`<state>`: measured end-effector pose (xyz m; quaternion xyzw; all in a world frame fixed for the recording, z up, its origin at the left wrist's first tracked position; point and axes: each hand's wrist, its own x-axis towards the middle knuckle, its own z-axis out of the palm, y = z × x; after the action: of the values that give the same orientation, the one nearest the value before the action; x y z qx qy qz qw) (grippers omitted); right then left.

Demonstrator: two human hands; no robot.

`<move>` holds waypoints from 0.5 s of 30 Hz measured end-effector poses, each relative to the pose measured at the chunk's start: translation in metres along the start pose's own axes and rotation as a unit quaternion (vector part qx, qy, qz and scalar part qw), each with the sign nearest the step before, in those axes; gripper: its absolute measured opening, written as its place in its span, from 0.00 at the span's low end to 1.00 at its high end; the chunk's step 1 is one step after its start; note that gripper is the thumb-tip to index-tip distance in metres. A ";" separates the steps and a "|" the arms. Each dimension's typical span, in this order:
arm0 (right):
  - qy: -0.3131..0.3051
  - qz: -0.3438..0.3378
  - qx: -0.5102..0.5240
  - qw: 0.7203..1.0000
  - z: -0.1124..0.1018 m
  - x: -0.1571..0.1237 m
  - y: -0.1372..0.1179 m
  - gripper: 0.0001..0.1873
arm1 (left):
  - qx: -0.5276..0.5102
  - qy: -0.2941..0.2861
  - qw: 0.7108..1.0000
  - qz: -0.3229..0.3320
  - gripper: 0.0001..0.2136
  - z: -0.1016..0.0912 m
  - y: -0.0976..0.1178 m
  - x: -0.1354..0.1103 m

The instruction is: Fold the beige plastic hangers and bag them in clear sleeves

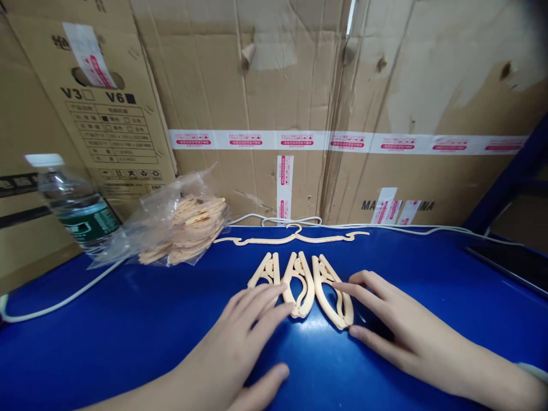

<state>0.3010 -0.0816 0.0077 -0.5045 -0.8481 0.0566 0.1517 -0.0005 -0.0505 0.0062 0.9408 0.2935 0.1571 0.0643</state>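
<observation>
Three folded cream plastic folding hangers lie side by side on a blue tabletop (180, 319). My left hand (240, 342) reaches over the left hanger (263, 268), partly hiding it, with fingers stretched out and thumb apart. Its fingertips come up to the lower left edge of the middle hanger (307, 297). My right hand (398, 319) is at the right hanger (327, 302); the index fingertip rests on its side and the thumb tip is by its lower end, the fingers loosely apart. Behind them lies an unfolded hanger (274, 240) with its hook towards the back.
A clear plastic bag (192, 228) full of cream hangers lies at the left, beside a water bottle (85, 211). A white cable (411, 229) runs along the back, before large cardboard boxes (257, 85). A dark flat device (509, 268) lies at the right edge.
</observation>
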 end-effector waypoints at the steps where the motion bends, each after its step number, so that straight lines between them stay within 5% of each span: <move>1: -0.001 -0.010 0.000 1.000 0.000 0.000 -0.001 0.29 | -0.001 0.035 0.999 -0.022 0.24 0.002 -0.001 0.000; 4: 0.007 -0.049 -0.021 0.999 -0.002 -0.003 -0.005 0.29 | 0.002 0.075 0.996 -0.047 0.18 0.007 -0.004 0.000; 9: 0.032 -0.089 -0.078 0.992 -0.004 -0.005 -0.011 0.29 | 0.010 0.045 0.999 -0.027 0.14 0.007 -0.005 0.002; 15: 0.001 -0.059 -0.081 0.995 -0.002 -0.001 -0.007 0.28 | -0.025 0.085 0.995 -0.047 0.16 0.014 -0.007 0.000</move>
<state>0.2963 -0.0860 0.0109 -0.4639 -0.8782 -0.0222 0.1142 0.0003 -0.0455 -0.0084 0.9074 0.3376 0.2403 0.0695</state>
